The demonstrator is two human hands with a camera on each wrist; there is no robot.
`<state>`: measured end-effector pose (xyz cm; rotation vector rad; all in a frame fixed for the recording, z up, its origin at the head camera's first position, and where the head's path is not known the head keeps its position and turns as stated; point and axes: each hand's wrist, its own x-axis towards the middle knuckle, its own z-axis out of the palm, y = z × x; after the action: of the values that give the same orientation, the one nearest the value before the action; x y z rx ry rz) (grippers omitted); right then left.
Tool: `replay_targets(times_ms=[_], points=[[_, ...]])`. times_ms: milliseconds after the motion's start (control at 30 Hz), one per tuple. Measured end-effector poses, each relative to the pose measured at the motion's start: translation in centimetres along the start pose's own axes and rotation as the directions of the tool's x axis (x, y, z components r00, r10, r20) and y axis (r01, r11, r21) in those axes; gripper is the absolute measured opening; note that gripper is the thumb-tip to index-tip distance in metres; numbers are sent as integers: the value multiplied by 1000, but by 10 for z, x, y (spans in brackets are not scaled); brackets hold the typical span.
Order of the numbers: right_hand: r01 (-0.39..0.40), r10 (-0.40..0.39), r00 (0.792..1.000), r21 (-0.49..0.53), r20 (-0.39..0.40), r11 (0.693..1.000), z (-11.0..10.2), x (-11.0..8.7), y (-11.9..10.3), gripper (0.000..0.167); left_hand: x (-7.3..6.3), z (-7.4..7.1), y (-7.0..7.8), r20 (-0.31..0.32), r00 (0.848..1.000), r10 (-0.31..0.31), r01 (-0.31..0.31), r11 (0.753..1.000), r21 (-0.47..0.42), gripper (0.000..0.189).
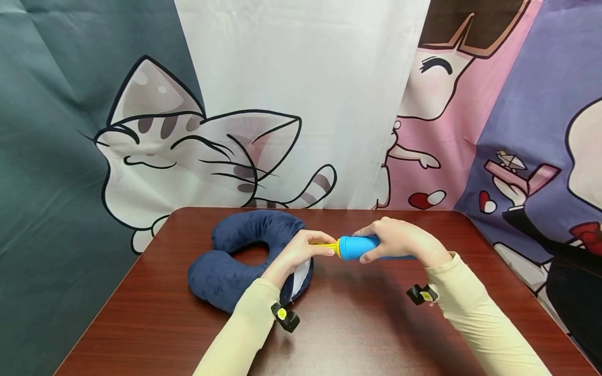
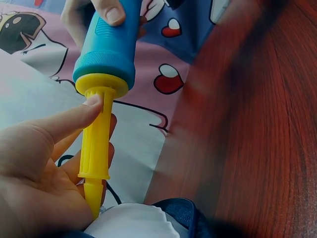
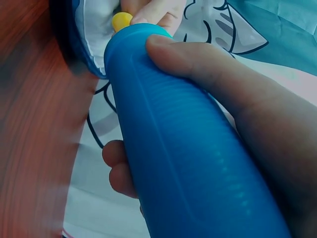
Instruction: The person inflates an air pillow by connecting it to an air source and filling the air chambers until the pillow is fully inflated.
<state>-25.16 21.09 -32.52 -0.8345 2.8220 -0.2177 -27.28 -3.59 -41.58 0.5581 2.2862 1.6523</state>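
Note:
A hand pump with a blue ribbed body [image 1: 350, 247] and a yellow nozzle [image 2: 96, 144] is held level above the table, its nozzle toward the left. My right hand [image 1: 400, 240] grips the body, thumb along the near side and fingers wrapped round it in the right wrist view. The nozzle lies between the thumb and fingers of my left hand [image 1: 298, 249]. Under and beside that hand sits a navy U-shaped neck pillow [image 1: 211, 279], with a white patch [image 1: 300, 277] showing on its right side. In the left wrist view, the nozzle's tapered tip points toward the white material [image 2: 133, 220].
The reddish-brown wooden table [image 1: 343, 324] carries the pillow on its left half. Behind its far edge hangs a cartoon-printed cloth backdrop [image 1: 301, 68]. Small black cameras are strapped at the left wrist [image 1: 285, 317] and right wrist [image 1: 420, 294].

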Motion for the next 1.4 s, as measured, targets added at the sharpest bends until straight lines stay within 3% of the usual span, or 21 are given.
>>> replay_targets(times_ms=[300,967,1400], points=[[-15,15,1000,6,-3,1000,-5,-18,8,62,0,-2,-2,23,999,23,-23,999,25,26],[-20,23,996,26,-88,999,-28,-84,40,63,0,-2,-1,16,1000,18,-19,999,46,22],[-64,67,994,29,-89,998,-36,-109,59,63,-1,-4,0,26,999,24,-25,999,45,24]])
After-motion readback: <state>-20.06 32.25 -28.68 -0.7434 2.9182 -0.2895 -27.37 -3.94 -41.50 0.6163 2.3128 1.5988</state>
